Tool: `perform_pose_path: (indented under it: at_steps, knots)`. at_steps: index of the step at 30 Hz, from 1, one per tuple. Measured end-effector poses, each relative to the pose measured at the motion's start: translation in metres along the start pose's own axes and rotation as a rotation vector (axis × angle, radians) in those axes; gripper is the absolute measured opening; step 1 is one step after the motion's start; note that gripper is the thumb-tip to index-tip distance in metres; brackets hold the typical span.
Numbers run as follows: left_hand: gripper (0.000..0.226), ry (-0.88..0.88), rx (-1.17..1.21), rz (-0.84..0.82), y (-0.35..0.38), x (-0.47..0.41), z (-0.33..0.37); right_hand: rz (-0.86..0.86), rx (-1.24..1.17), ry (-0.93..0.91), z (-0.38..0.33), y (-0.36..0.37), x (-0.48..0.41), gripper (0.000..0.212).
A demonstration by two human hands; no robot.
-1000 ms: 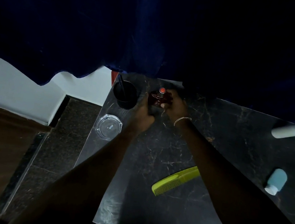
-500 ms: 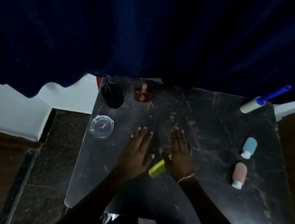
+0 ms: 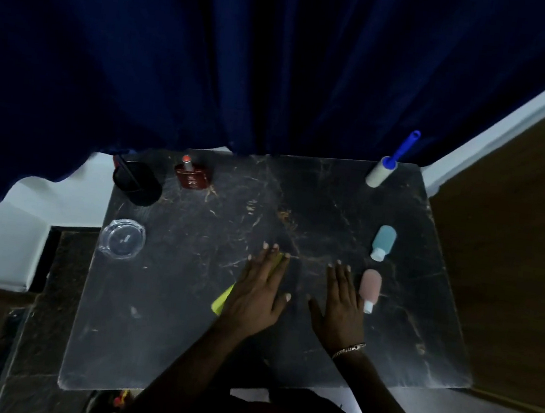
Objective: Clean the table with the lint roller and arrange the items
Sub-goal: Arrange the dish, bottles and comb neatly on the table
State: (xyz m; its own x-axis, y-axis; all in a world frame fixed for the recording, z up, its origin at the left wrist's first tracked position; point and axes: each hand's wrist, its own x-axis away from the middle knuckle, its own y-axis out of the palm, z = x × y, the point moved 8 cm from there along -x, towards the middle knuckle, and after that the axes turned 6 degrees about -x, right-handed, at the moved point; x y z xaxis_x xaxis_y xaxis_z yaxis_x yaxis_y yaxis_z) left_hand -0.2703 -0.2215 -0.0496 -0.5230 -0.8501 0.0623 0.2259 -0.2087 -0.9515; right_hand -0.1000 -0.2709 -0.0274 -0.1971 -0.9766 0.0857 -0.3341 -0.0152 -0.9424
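Dark table, left hand covering comb

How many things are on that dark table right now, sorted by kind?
Small squeeze bottles: 2, teal bottle and pink bottle
Perfume bottle: 1
Black cup: 1
Glass ashtray: 1
Green comb, mostly under the left hand: 1
Lint roller: 1
Total: 7
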Motion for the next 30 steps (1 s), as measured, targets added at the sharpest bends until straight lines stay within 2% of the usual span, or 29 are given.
perform_pose_path:
  at_steps: [7, 10, 14, 18, 21, 30]
  knots:
    - [0.077, -0.037, 0.006, -0.072, 0.022, -0.051, 0.090, 0.048, -0.148, 0.110, 0.088, -0.033, -0.016, 0.071]
    - [0.066, -0.179, 0.138, -0.142, 0.035, -0.069, 0.116, 0.040, -0.235, 0.168, 0.122, -0.038, -0.023, 0.063]
    - [0.048, -0.376, 0.371, -0.259, 0.056, -0.091, 0.142, -0.105, -0.244, 0.270, 0.153, -0.031, -0.029, 0.053]
    - [0.028, -0.494, 0.486, -0.309, 0.071, -0.104, 0.159, -0.223, -0.392, 0.443, 0.169, -0.022, -0.034, 0.036]
    - [0.025, -0.552, 0.532, -0.340, 0.084, -0.106, 0.166, -0.308, -0.447, 0.522, 0.176, -0.012, -0.031, 0.033]
    - [0.019, -0.598, 0.606, -0.366, 0.096, -0.104, 0.159, -0.255, -0.545, 0.552, 0.175, -0.009, -0.031, 0.017]
